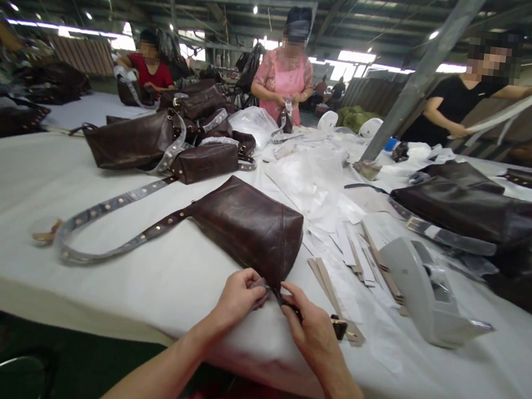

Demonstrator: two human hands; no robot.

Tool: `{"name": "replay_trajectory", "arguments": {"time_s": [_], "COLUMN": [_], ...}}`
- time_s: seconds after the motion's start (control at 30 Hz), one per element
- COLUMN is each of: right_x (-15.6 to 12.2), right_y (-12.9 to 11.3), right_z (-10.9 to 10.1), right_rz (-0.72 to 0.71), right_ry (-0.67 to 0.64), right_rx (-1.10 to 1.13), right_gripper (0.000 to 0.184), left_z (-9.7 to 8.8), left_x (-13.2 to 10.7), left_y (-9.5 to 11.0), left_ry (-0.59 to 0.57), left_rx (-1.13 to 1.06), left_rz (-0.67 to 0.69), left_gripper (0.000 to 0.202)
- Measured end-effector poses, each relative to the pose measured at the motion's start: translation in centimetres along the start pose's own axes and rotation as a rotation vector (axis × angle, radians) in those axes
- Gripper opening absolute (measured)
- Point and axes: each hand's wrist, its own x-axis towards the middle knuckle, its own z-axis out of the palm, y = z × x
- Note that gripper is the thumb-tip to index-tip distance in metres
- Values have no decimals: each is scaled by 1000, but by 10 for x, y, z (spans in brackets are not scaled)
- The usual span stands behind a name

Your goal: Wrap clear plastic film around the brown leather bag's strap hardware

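A dark brown leather handbag [248, 223] lies on its side on the table in front of me. Its long studded strap [116, 208], partly wrapped in clear film, loops out to the left. At the bag's near corner, my left hand [238, 299] is closed around a crumpled greyish scrap [261, 293], perhaps cloth or film. Close beside it, my right hand [307, 323] pinches a thin dark strip [278, 296] by that corner. A black piece with a gold-coloured edge [338, 327] shows past the right hand; whether it joins the strip is hidden.
More brown bags [133, 139] are piled at the back left, others [471, 207] at the right. A grey tape dispenser [432, 295] stands right of some card strips [359, 261]. Clear plastic [307, 178] covers the middle. A metal post [418, 82] rises behind. Three people work across the table.
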Motion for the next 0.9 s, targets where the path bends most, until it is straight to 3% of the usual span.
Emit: {"name": "replay_trajectory", "arguments": {"time_s": [0.17, 0.27, 0.5, 0.6, 0.77, 0.9], "right_x": [26, 52, 81, 82, 83, 83], "right_y": [-29, -48, -40, -33, -30, -27], "right_z": [-22, -26, -9, -6, -7, -8], "right_rz": [-278, -415, -407, -430, -492, -490], "right_ry": [139, 65, -166, -189, -178, -167], "right_rx": [-313, -457, -427, -444, -455, -413], "right_gripper": [24, 23, 19, 4, 11, 12], "left_z": [-2, -4, -4, -5, -9, -10], "left_x": [-8, -11, -10, -8, -3, 0], "left_y": [1, 6, 10, 9, 15, 19], "left_ry": [31, 74, 106, 95, 13, -58], "left_rx": [131, 241, 315, 349, 494, 583], "left_rz": [100, 147, 143, 145, 179, 134], "left_gripper": [22, 23, 24, 22, 3, 17]}}
